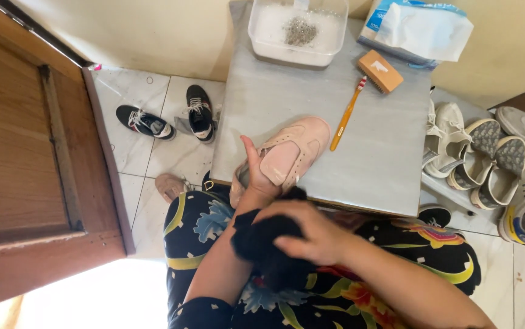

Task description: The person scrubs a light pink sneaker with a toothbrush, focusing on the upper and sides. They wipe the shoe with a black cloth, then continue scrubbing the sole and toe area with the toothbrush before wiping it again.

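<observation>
A pale pink shoe (296,146) lies on the grey table top (372,152) near its front edge. My left hand (256,173) is tucked into the shoe's opening, thumb up, holding it. My right hand (302,234) presses a bunched black cloth (262,244) against my left wrist, just below the shoe. An orange toothbrush (346,116) lies beside the shoe's toe.
A white tub of foamy water (296,30), a wooden brush (379,70) and a pack of wipes (418,27) sit at the table's back. Black sneakers (171,116) lie on the tiled floor at left, white sneakers (494,158) at right. A wooden door (25,183) stands at far left.
</observation>
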